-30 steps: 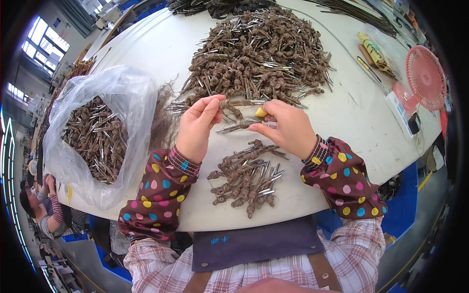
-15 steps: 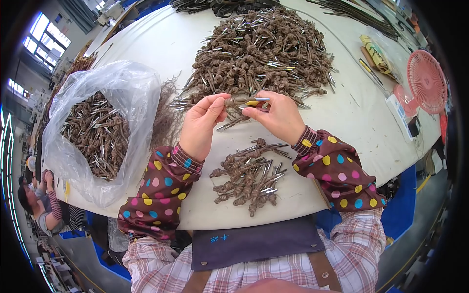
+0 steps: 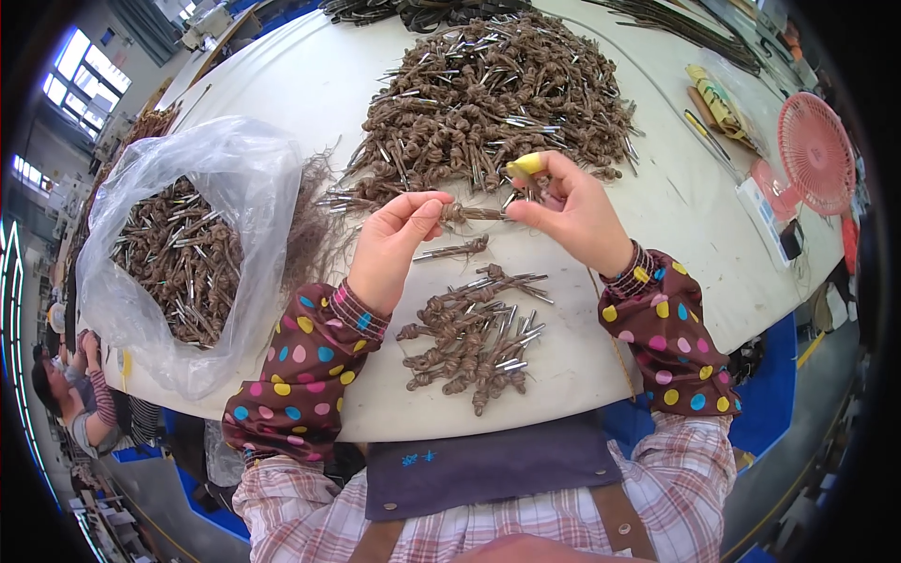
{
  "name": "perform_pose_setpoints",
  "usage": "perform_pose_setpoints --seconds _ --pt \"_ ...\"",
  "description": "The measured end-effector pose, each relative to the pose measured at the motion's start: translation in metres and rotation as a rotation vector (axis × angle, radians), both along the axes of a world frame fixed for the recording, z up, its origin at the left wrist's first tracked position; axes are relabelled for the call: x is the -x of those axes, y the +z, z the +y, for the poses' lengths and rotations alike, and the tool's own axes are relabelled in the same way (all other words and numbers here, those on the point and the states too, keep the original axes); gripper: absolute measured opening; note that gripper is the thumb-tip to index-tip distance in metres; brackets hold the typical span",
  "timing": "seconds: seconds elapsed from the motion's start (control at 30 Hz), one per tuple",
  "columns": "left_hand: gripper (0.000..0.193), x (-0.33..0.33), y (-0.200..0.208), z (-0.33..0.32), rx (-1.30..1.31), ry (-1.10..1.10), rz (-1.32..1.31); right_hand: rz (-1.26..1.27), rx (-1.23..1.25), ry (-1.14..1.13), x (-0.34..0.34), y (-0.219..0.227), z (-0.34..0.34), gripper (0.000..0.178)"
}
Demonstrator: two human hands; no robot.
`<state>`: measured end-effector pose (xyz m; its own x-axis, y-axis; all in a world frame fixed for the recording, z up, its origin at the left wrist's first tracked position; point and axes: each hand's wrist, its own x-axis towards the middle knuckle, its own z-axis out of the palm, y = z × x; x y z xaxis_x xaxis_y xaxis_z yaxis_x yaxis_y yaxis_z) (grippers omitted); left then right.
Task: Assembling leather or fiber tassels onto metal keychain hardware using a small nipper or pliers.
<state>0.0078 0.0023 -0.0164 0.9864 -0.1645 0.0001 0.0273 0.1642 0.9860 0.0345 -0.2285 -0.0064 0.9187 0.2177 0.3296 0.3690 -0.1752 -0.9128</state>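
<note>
Between finger and thumb, my left hand (image 3: pixel 402 246) pinches the knotted end of a brown cord (image 3: pixel 474 214). The cord runs straight across to my right hand (image 3: pixel 574 208), whose thumb is at its other end. Something yellow (image 3: pixel 527 165) is at the tip of my raised right index finger; whether it is a wrap or a tool, I cannot tell. More brown strands show within the curled right fingers, partly hidden. Below, one knotted cord with metal tips (image 3: pixel 455 250) lies apart. Nearer me is a small heap of similar cords (image 3: pixel 474 338).
A large pile of knotted cords (image 3: pixel 497 103) covers the table's (image 3: pixel 310 84) far middle. At left stands a clear plastic bag (image 3: pixel 272 216) full of them, beside loose brown fibres (image 3: pixel 314 225). A pink fan (image 3: pixel 815 155) is at right. Another person (image 3: pixel 75 385) sits far left.
My right hand has moved right and its index finger has lifted. The cord now shows stretched between my hands, and the single cord below them is in fuller view.
</note>
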Motion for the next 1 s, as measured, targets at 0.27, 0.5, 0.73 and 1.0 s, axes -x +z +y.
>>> perform_pose_setpoints --seconds 0.27,0.5,0.73,1.0 --pt "0.022 0.004 0.008 -0.003 -0.105 0.007 -0.065 0.119 0.279 0.111 0.017 0.012 0.014 0.024" --pt "0.016 0.005 0.038 0.007 -1.018 0.249 -1.045 0.18 0.193 0.107 0.014 0.007 0.009 0.023" --pt "0.021 0.01 0.029 0.0 -1.236 0.295 -1.255 0.209 0.134 0.157 0.017 0.009 0.012 0.022" --pt "0.013 0.005 0.01 -0.004 -0.865 0.227 -1.06 0.418 -0.158 0.283 0.019 -0.005 0.018 0.026"
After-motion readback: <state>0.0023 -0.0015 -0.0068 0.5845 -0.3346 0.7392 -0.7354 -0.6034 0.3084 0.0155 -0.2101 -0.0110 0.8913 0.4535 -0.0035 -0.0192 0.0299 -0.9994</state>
